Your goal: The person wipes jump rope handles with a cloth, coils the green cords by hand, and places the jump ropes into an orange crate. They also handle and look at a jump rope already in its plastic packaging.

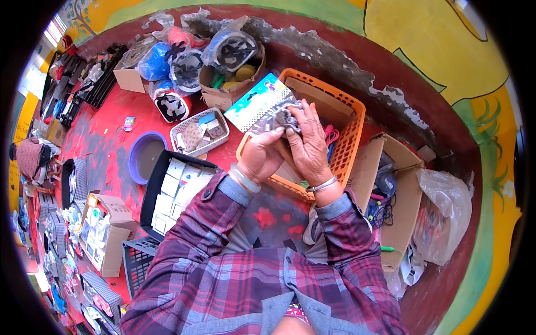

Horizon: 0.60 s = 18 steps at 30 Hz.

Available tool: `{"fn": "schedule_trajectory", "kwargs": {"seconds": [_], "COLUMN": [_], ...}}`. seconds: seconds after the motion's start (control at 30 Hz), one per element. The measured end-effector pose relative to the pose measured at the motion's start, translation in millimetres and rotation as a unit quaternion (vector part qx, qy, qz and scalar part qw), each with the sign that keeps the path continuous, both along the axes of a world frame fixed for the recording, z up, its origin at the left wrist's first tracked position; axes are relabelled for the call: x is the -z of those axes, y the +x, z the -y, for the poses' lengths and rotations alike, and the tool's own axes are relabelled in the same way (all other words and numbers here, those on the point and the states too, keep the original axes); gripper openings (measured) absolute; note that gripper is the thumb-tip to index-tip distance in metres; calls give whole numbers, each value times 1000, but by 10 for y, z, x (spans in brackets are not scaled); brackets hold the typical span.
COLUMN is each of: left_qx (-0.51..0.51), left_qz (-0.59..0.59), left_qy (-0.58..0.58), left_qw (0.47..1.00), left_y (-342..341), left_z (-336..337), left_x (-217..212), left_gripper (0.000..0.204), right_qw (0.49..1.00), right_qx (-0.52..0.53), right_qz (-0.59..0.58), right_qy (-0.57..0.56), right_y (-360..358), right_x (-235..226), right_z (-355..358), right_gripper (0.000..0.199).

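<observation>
Both my hands are raised over an orange plastic basket [352, 120] and share one flat packet [261, 103] with a turquoise printed card top and a clear bag of small grey items. My left hand [259, 156] grips the packet's lower edge from below. My right hand [308, 142] lies over its right end, fingers curled onto the grey contents. Bangles sit on both wrists, and plaid sleeves run down to the lower edge of the view.
A black tray of small white boxes [167, 190] lies left of my arms, with a purple bowl [144, 156] and a white mesh basket [198, 134] beyond. Bagged goods and a cardboard box [226, 84] stand behind. An open carton [391, 190] and plastic bag [446, 218] are right.
</observation>
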<state>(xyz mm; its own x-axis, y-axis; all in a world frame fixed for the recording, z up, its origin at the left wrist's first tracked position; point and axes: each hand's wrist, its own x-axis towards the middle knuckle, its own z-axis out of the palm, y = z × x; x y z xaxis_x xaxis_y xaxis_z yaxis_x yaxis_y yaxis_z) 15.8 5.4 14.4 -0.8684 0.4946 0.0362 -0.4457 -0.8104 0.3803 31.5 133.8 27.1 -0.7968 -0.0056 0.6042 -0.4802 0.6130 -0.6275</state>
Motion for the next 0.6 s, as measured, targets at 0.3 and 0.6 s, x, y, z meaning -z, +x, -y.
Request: {"fn": "schedule_trajectory", "kwargs": {"seconds": [0.3, 0.6], "left_qx": [6, -29], "left_qz": [-166, -40], "left_qy": [-107, 14], "left_qw": [980, 999], "left_y": [113, -120], "left_z": [-72, 289], "left_x": [-124, -191], "left_gripper": [50, 38], "right_qw": [989, 993], "right_qx": [-38, -54], "right_qz": [-39, 0], "right_qy": [-134, -102], "right_y": [-27, -12], "right_x": [-180, 72], "right_z": [-47, -253], "right_gripper": [30, 34]}}
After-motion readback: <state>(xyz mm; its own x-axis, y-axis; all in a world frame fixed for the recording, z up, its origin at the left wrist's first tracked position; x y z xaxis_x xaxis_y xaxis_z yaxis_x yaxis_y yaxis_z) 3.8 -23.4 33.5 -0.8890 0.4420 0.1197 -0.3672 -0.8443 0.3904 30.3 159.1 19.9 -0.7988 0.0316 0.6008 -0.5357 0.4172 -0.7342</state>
